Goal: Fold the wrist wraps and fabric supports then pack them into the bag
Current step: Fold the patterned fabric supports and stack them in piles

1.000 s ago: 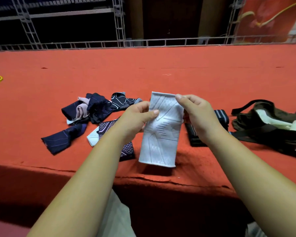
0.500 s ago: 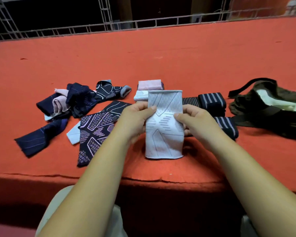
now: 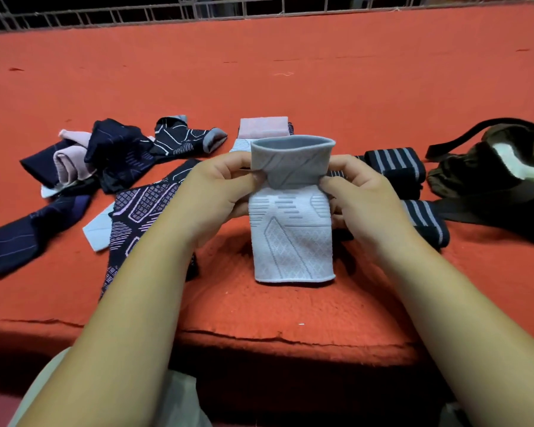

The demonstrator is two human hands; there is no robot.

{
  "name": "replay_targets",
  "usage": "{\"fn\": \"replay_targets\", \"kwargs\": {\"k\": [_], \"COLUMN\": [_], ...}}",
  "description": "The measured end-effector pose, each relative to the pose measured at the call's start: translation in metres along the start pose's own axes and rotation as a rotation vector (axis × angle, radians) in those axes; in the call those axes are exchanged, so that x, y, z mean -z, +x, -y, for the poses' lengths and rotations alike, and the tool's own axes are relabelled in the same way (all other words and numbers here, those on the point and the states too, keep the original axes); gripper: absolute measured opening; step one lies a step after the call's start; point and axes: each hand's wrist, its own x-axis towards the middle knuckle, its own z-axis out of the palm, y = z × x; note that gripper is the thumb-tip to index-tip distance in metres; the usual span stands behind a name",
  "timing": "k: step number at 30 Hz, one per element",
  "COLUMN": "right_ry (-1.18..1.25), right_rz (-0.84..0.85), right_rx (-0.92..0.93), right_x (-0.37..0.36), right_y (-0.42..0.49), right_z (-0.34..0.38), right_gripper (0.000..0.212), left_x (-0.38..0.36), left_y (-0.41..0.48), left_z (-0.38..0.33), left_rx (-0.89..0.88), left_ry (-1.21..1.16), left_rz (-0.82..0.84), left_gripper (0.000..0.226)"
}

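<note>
A pale grey-white knitted support sleeve (image 3: 292,238) lies lengthwise on the red carpet near the front edge. Its far end is turned up and curls back toward me as a grey cuff. My left hand (image 3: 219,189) pinches the sleeve's left edge at the fold, and my right hand (image 3: 356,195) pinches the right edge. Behind it sits a folded pink and white stack (image 3: 264,129). Rolled black wraps with grey stripes (image 3: 396,163) lie to the right. The dark olive bag (image 3: 490,180) lies open at the far right.
A heap of unfolded navy, pink and patterned supports (image 3: 111,155) covers the carpet to the left, with one patterned sleeve (image 3: 142,211) beside my left forearm. The carpeted platform (image 3: 290,72) drops off at its front edge just before my knees. A metal truss rail (image 3: 259,7) runs along the back.
The sleeve has been lowered from upright in the air onto the carpet. Both hands slid to its middle, and its far end now folds back toward me. The camera tilted down.
</note>
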Motion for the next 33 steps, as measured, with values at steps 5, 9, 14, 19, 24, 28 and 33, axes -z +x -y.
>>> {"fn": "replay_targets", "kwargs": {"k": [5,9,14,19,24,28,33], "right_ry": [0.103,0.189,0.128,0.072,-0.022,-0.075,-0.209], "right_rz": [-0.004,-0.019,0.061,0.085,0.097,0.088,0.112], "right_rx": [-0.060,-0.102,-0.025,0.134,0.181,0.004,0.002], "right_x": [-0.003,0.000,0.003,0.000,-0.001,0.000,0.010], "right_y": [-0.003,-0.003,-0.003,-0.004,-0.005,-0.005,-0.005], "right_z": [-0.001,0.002,0.000,-0.010,-0.014,-0.012,-0.009], "right_gripper": [0.020,0.035,0.010,0.026,0.049,0.029,0.015], "left_x": [0.002,-0.006,-0.009,-0.009,-0.013,-0.015,-0.015], "left_y": [-0.004,-0.009,-0.007,-0.007,-0.011,-0.011,-0.012], "left_z": [-0.001,-0.008,-0.004,0.004,0.007,0.004,0.002], "left_rx": [0.020,0.054,-0.014,0.064,0.089,0.042,0.060], "left_ry": [0.012,0.005,-0.089,0.005,0.091,0.047,-0.015], "left_rz": [0.059,0.030,0.005,0.077,0.113,0.079,0.014], "left_gripper": [0.030,0.041,0.033,0.041,0.038,0.040,0.033]}}
